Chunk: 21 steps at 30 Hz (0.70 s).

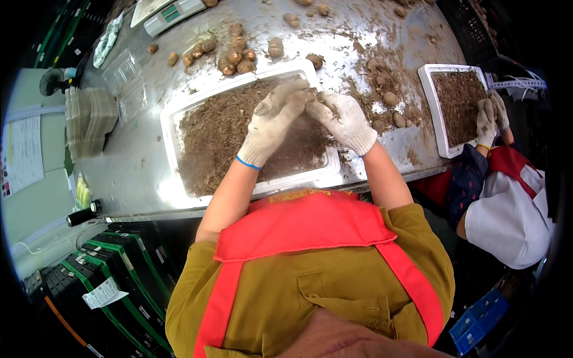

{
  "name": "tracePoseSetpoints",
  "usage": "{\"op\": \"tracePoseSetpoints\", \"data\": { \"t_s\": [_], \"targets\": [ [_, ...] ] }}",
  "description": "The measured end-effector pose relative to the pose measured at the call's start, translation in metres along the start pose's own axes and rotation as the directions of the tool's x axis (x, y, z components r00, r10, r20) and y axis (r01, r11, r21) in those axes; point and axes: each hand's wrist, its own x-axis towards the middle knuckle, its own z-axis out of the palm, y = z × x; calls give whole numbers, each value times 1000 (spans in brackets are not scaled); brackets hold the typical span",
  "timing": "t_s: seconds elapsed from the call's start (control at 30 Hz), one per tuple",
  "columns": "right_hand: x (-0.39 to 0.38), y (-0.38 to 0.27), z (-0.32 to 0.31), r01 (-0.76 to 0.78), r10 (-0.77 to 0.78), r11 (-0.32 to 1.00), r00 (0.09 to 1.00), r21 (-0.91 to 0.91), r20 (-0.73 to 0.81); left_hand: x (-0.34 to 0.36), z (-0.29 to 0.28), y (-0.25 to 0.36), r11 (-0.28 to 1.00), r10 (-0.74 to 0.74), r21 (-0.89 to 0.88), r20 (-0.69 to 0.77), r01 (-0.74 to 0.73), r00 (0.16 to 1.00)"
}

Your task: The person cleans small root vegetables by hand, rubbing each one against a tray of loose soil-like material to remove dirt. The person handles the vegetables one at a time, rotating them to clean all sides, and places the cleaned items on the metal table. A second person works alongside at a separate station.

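Note:
My left hand (271, 122) and my right hand (346, 122), both in soiled white knit gloves, meet over the far right part of a white tray. Between their closed fingers is a small brown taro (309, 95), mostly covered by the gloves. Below them, the white tray (169, 146) holds a layer of brown fibrous peelings and soil. Just past the tray's far edge lies a group of taros (237, 52), with a single dark taro (315, 60) near its far right corner.
More dirt-covered taros (390, 98) lie to the right on the metal table (134, 173). Beyond them, a co-worker's gloved hands (486, 122) touch a second white tray (439, 113). A scale (173, 17) stands at the far left, and stacked clear plastic boxes (89, 119) nearer.

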Motion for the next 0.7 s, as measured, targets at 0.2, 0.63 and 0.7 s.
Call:
{"op": "tracePoseSetpoints", "data": {
  "t_s": [0.2, 0.63, 0.7],
  "targets": [
    [0, -3, -6, -105, 107, 994, 993, 27, -59, -2, 1, -3, 993, 28, 118, -90, -18, 996],
    [10, -23, 10, -111, 119, 993, 969, 47, -216, -7, 1, 0, 990, -106, 83, -77, 113, 991],
    [20, -15, 3, -243, 249, 968, 963, 63, -101, -8, 5, 4, 994, -30, 104, -68, 37, 997]
  ]
}}
